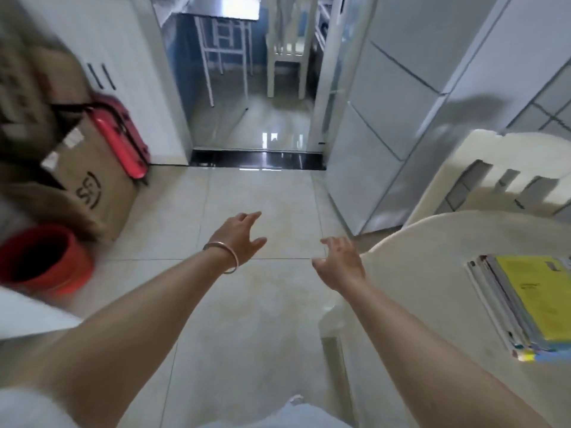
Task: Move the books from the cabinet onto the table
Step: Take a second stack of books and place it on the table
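A stack of books [525, 307] with a yellow cover on top lies on the cream round table [432, 251] at the right. My left hand [241, 236], with a bangle on its wrist, is stretched forward over the floor tiles, fingers spread and empty. My right hand [340, 262] hovers by the table's left edge, also empty with fingers apart, well left of the book stack. The image is blurred. A white cabinet [123, 66] with dark handles stands at the upper left; no books show in it.
Cardboard boxes [92, 186], a red suitcase [120, 137] and a red bucket [43, 257] crowd the left side. A cream chair [506, 168] stands behind the table. A doorway [256, 125] with a dark threshold opens straight ahead onto a room with white chairs.
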